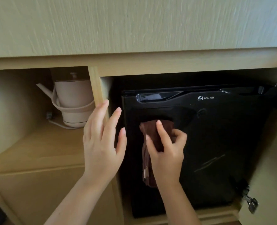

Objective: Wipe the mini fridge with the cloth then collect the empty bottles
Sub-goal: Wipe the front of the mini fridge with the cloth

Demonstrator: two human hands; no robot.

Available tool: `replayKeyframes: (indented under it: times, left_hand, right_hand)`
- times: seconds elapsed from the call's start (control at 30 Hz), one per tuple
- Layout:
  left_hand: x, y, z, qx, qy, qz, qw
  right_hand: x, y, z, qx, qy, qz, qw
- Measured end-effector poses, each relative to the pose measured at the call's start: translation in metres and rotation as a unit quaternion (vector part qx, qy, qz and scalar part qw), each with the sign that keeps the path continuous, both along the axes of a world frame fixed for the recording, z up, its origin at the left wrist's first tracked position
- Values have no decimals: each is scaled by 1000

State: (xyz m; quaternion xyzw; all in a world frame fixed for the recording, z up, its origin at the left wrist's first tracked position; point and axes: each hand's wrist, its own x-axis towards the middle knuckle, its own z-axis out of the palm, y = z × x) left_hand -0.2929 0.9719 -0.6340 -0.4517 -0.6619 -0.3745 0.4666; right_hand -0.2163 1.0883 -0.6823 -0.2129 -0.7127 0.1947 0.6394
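Head view, looking down into a pale wooden cabinet (134, 65) with 2 compartments parted by an upright wooden divider (97, 88).

Right compartment: a glossy black mini fridge (215, 135) stands inside, its door closed. White "WELLWAY" lettering with a logo sits near the top of the door, and a recessed handle slot runs along the upper left edge. Pale streaks show on the lower right of the door face.

Right hand (165, 148): closed around a dark brown fabric cloth (150, 127), fingers curled over it and the thumb side uppermost. The bunched upper part of the cloth is pressed against the fridge door, on its left half at about mid height. The remainder of the cloth hangs down below the hand, in front of the door, with a pale edge strip visible near the lower end.

Left hand (102, 140): open, fingers extended and slightly spread, holding nothing. It lies over the divider, its fingertips reaching up alongside that post and the left edge of the fridge. Whether the palm is in contact with the wood cannot be told.

Left compartment: a beige electric kettle (72, 101) with a long spout pointing left stands on a shelf (37, 151), its cord looped around the body.

A metal door hinge (250, 202) is fixed at the lower right of the fridge compartment, and a second fitting shows at the upper right edge
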Motion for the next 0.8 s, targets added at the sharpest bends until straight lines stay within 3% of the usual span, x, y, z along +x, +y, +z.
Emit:
replayKeyframes:
  times: [0.13,0.33,0.43,0.57,0.8]
  left_hand:
    - [7,15,23,-88,30,-34,995]
    - [-2,32,54,-172,-31,-52,983]
    - [-3,37,48,-191,-7,-43,981]
    - [-2,37,48,-169,-6,-32,985]
    - [6,49,42,-191,29,-7,981]
  right_hand:
    - [3,16,41,-64,86,-18,994]
    - [-7,1,19,-22,39,28,999]
    - [1,12,21,-9,50,29,998]
    - [18,44,35,-126,145,7,981]
    - [14,26,-17,-60,61,-10,996]
